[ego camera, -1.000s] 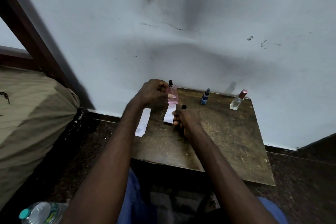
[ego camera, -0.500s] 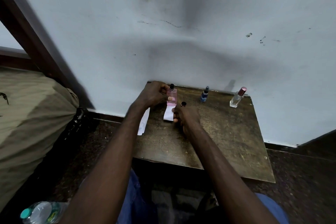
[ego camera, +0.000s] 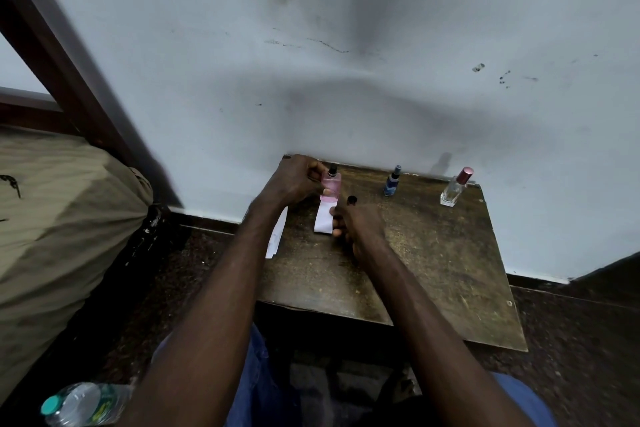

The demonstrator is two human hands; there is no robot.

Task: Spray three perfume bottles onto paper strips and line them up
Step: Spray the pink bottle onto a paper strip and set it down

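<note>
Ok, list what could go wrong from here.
1. The right hand holds both the paper strip and a small black cap; either could slip.
2. The pink bottle in the left hand sits very close to the strip, so spray may soak it.

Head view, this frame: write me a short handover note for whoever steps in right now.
Left hand: holds the pink bottle upright, cap off, just above the held strip.
Right hand: holds a paper strip under the bottle, with a small black cap at its fingertips.
A second strip lies at the left edge of the table, partly under the left arm.
Blue bottle and clear bottle stand by the wall, caps on.
Done: pink bottle uncapped and aimed; whether it has sprayed cannot be told.
Left: blue and clear bottles, then the line-up. No third strip is visible.
</note>
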